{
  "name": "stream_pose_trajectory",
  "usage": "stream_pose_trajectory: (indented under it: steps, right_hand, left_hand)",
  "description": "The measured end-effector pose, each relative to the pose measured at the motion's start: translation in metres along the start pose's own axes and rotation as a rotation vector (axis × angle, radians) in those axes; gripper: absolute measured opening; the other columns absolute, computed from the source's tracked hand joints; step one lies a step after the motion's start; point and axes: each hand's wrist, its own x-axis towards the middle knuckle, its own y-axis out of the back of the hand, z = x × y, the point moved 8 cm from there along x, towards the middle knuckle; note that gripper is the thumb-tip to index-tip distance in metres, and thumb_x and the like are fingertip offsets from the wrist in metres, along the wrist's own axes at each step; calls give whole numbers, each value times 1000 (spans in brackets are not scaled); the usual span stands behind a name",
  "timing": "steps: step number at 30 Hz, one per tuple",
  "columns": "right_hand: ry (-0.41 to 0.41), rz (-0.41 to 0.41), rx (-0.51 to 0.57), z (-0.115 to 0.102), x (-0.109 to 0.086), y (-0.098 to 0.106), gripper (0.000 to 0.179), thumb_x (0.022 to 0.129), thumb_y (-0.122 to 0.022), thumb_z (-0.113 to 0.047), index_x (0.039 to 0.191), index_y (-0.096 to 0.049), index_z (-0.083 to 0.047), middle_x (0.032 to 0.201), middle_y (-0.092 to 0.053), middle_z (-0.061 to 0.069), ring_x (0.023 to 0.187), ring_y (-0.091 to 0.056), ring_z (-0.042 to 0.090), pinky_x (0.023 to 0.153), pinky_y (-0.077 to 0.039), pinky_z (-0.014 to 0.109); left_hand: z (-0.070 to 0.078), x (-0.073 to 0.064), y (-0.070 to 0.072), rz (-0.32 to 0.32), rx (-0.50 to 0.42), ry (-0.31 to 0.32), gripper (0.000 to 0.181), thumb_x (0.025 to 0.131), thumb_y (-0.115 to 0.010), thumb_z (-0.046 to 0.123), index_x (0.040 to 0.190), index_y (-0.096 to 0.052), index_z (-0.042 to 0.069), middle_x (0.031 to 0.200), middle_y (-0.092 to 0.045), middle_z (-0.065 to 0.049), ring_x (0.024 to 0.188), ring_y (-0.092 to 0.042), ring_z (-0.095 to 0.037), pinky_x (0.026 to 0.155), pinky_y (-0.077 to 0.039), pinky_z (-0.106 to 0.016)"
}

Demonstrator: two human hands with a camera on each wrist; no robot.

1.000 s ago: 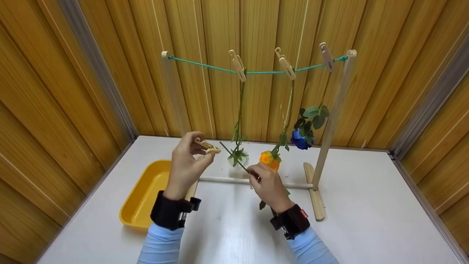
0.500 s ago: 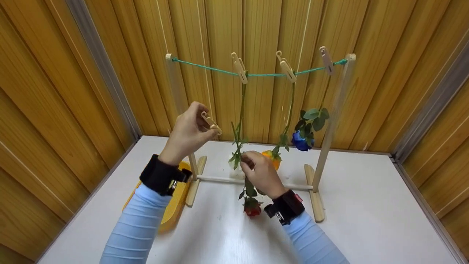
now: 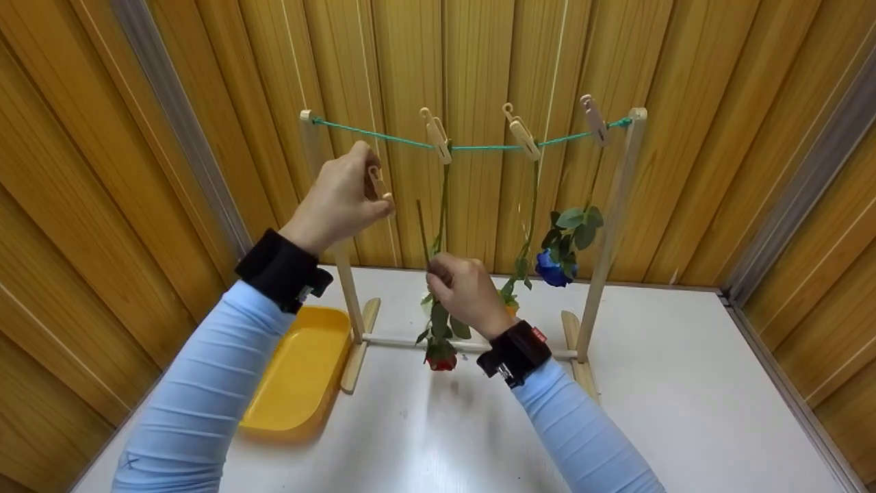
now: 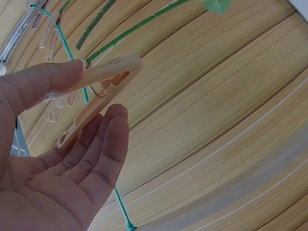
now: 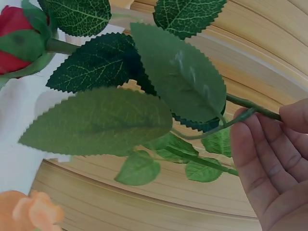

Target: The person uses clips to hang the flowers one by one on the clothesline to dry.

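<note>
My left hand (image 3: 339,198) pinches a beige clothespin (image 3: 380,183) between thumb and fingers, just below the left stretch of the teal cord (image 3: 373,133). In the left wrist view the thumb presses one leg of the clothespin (image 4: 108,72) and the fingers lie against the other. Lower and to the right, my right hand (image 3: 469,291) pinches the green stem of a red rose (image 3: 441,361). The rose hangs head down, its bare stem end pointing up. In the right wrist view, thumb and fingers grip the stem (image 5: 250,105) beyond the toothed leaves.
Three clothespins hold flowers on the cord: a blue rose (image 3: 554,267) at right, an orange flower mostly behind my right hand, and a pale one behind the red rose. Wooden posts (image 3: 609,253) carry the cord. A yellow tray (image 3: 328,318) stands at left.
My left hand has risen with the clothespin towards the cord. My right hand has lifted the red rose and moved left, turning its stem upright.
</note>
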Motion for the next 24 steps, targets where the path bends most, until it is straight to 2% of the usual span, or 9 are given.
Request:
stream_pose_trajectory:
  steps: [6, 10, 16, 19, 24]
  right_hand:
    - [-45, -27, -5, 0, 19, -1, 7, 95, -65, 2, 89, -66, 1, 78, -70, 11, 68, -64, 20, 63, -54, 31]
    - [-64, -41, -7, -2, 31, -4, 8, 96, -64, 0, 90, -68, 2, 79, -70, 11, 70, -63, 20, 65, -55, 34]
    - [-74, -66, -6, -4, 46, -12, 12, 96, -64, -1, 85, -67, 2, 75, -67, 8, 66, -58, 14, 62, -49, 28]
    - [-48, -69, -20, -5, 53, -14, 15, 95, -65, -1, 80, -64, 0, 71, -65, 7, 64, -54, 12, 59, -45, 25]
    - [-23, -56, -6, -6, 66, -11, 16, 94, -67, 1, 79, -65, 1, 72, -66, 9, 64, -56, 13, 59, -46, 25]
  left_hand:
    - [14, 16, 12, -12, 125, -63, 37, 87, -77, -3, 116, -54, -3, 98, -63, -17, 86, -59, -27, 74, -49, -36]
    - [20, 22, 22, -13, 166, -91, 34, 85, -77, -5, 113, -57, -3, 99, -64, -17, 88, -59, -28, 75, -48, -36]
    - [26, 31, 43, 2, 197, -81, 33, 85, -75, -10, 113, -60, -4, 97, -65, -17, 87, -59, -28, 76, -48, -36]
    - [30, 37, 53, 12, 221, -78, 34, 84, -71, -12, 115, -60, -5, 97, -66, -18, 88, -61, -28, 77, -49, -36]
    - [39, 48, 67, 28, 243, -70, 36, 83, -71, -12, 118, -62, -6, 98, -68, -18, 87, -61, -26, 78, -49, -36]
